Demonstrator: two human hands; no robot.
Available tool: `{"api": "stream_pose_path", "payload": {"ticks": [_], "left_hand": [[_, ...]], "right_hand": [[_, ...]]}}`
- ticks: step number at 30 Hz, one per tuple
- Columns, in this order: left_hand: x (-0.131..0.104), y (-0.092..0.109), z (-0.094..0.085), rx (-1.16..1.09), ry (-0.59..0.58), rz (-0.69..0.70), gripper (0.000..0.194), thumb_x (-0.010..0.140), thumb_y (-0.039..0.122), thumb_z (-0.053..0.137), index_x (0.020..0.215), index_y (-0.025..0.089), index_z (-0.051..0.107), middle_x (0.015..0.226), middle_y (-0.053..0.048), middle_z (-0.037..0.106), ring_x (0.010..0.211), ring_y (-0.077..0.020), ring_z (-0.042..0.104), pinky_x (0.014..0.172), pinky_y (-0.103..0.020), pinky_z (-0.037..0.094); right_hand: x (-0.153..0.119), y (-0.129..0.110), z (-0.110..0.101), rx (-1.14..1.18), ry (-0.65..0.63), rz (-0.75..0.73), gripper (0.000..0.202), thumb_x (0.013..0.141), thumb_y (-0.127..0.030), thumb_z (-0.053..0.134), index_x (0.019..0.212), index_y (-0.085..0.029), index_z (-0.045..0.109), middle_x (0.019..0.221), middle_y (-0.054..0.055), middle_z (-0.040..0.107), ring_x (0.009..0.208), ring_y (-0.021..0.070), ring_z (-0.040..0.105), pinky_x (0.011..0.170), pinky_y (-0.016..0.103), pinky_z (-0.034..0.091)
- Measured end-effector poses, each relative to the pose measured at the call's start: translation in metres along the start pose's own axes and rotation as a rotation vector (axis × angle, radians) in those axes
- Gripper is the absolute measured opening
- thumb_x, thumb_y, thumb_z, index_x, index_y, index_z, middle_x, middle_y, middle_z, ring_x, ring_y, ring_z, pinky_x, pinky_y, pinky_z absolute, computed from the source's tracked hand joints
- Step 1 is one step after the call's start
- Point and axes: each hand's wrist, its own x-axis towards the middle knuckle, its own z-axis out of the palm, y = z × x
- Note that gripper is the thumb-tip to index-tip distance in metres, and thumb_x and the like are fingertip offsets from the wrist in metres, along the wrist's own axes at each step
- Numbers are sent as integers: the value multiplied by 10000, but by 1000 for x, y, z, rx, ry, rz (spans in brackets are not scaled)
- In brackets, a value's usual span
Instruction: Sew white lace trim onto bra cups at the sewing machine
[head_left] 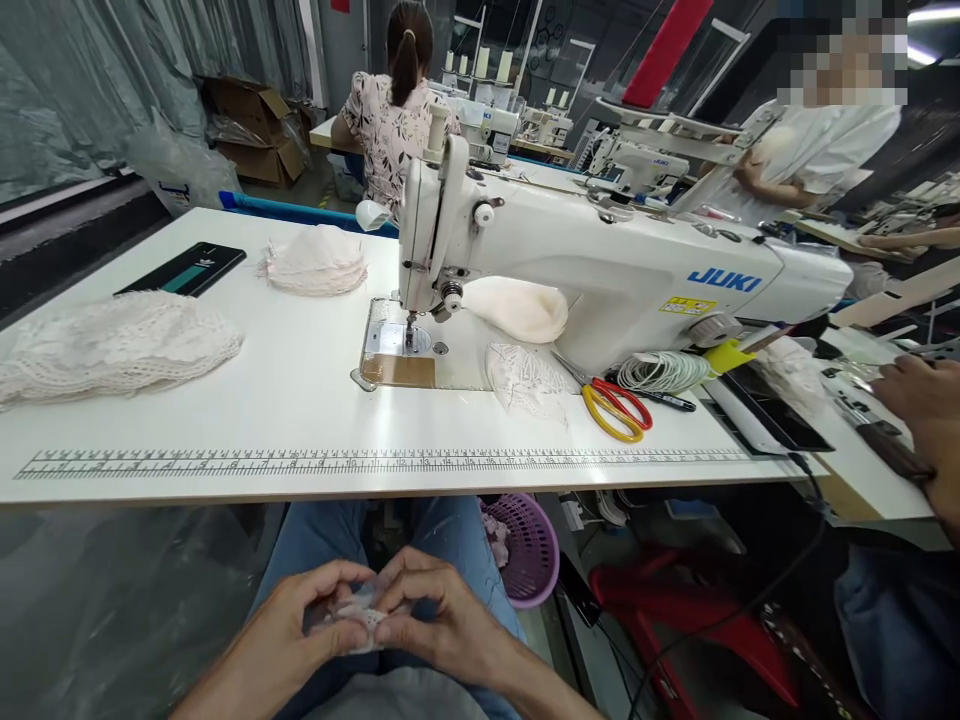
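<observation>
Over my lap, below the table edge, a small piece of white lace fabric is pinched between both hands. My left hand grips its left side, thumb and fingers closed on it. My right hand pinches the right side, thumb tip close to the other thumb. Part of the fabric is hidden behind the fingers. Beyond the table edge stands a white sewing machine. A piece of white lace lies right of its needle plate.
Lace stacks and cream pieces lie left, near a black phone box. Scissors, a coiled cord and a tablet-like device lie right. A purple basket stands below. A neighbour's hand is at right.
</observation>
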Motion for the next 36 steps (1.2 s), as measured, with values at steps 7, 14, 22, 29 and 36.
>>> {"api": "stream_pose_path", "payload": {"ticks": [7, 14, 22, 29, 36], "left_hand": [[-3, 5, -3, 185, 83, 96, 138, 757, 349, 634, 709, 226, 674, 754, 6, 610, 820, -216, 552, 766, -278, 373], [-3, 3, -2, 143, 15, 70, 222, 763, 427, 617, 806, 226, 700, 788, -4, 624, 832, -221, 539, 765, -271, 374], [-9, 8, 0, 101, 26, 72, 312, 820, 475, 544, 724, 202, 658, 719, 8, 498, 726, -177, 501, 646, -238, 351], [-3, 0, -4, -143, -18, 103, 348, 812, 504, 582, 732, 183, 691, 765, -17, 562, 779, -190, 529, 721, -253, 384], [-9, -1, -18, -501, -138, -105, 410, 732, 546, 702, 674, 156, 589, 612, 40, 495, 598, -100, 388, 558, -191, 296]], "right_hand": [[3, 5, 4, -120, 52, 51, 371, 835, -505, 598, 713, -159, 648, 712, 16, 622, 695, 141, 562, 645, 248, 411], [1, 3, 5, -239, 76, 140, 261, 822, -401, 613, 714, -165, 631, 674, -7, 603, 660, 129, 511, 616, 234, 360], [3, -3, 12, -274, 95, 123, 232, 814, -346, 605, 666, -167, 582, 629, -19, 562, 610, 120, 497, 602, 235, 337], [5, -6, 10, -249, 103, 77, 181, 808, -321, 640, 718, -167, 611, 692, -6, 595, 678, 134, 525, 646, 244, 360], [4, -18, -10, 159, -8, 184, 392, 684, -387, 779, 948, -174, 583, 760, -3, 614, 684, 126, 545, 623, 225, 416]]}}
